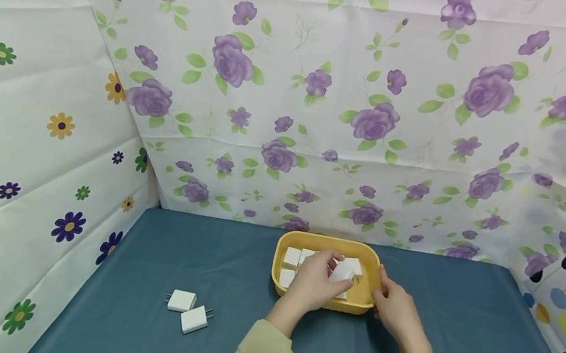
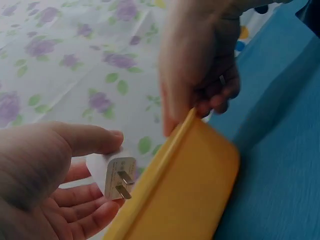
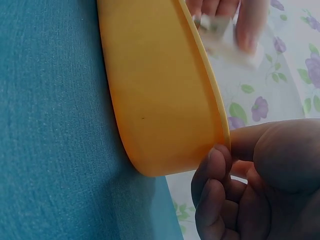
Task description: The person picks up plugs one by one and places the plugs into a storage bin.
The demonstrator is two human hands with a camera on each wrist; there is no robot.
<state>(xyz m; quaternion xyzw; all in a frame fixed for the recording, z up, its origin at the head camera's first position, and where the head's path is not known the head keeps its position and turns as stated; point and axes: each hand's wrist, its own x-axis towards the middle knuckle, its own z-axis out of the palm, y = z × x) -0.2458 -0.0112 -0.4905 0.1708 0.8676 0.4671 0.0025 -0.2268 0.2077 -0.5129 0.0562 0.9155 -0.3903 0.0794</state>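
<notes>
My left hand (image 1: 312, 283) pinches a white plug-in charger (image 1: 342, 271) between thumb and fingers over the yellow basin (image 1: 280, 255). Two flat metal prongs stick out of that charger (image 2: 120, 178) in the left wrist view, close by the rim. With thumb and curled fingers, my right hand (image 1: 397, 308) grips the basin's right end at the rim, and the right wrist view shows the thumb inside and fingertips (image 3: 216, 162) against the outer wall. Several more white chargers (image 1: 291, 257) lie inside the basin, partly hidden behind my left hand.
Two white chargers, one (image 1: 182, 301) just behind the other (image 1: 195, 320), lie on the blue tablecloth (image 1: 130, 276) to the left, prongs pointing outward. A flowered sheet (image 1: 270, 109) hangs right behind the basin. Patterned sheets also close off both sides.
</notes>
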